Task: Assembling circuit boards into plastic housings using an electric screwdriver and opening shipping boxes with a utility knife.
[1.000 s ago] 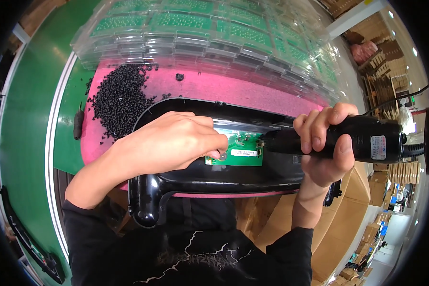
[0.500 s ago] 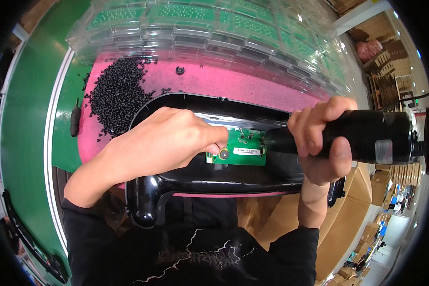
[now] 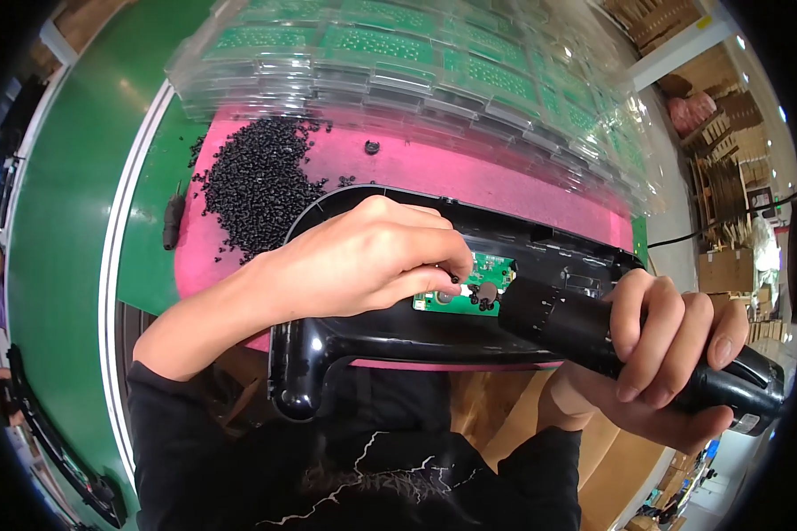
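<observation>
My left hand [image 3: 390, 257] reaches over a glossy black plastic housing [image 3: 390, 345] with its thumb and forefinger pinched on a small black screw [image 3: 454, 280]. Beneath the fingertips, a green circuit board [image 3: 429, 302] lies inside the housing, partly hidden by the hand. Several more small black screws [image 3: 484, 299] show just beside the fingertips, over the board; whether they rest on it I cannot tell. My right hand [image 3: 673, 354] is wrapped round a black electric screwdriver [image 3: 562, 326], tilted with its nose toward the board's right edge. The tool's tip is hidden.
A heap of small black screws [image 3: 261, 181] lies on the pink mat [image 3: 469, 168] behind the housing. Stacked clear trays with green boards [image 3: 372, 80] stand at the back. A dark-handled hand tool [image 3: 173, 219] lies on the green table [image 3: 71, 221] at left.
My right hand has drawn the screwdriver lower and to the right, tilting it. My left hand has shifted right over the board, and small black screws now show at its fingertips.
</observation>
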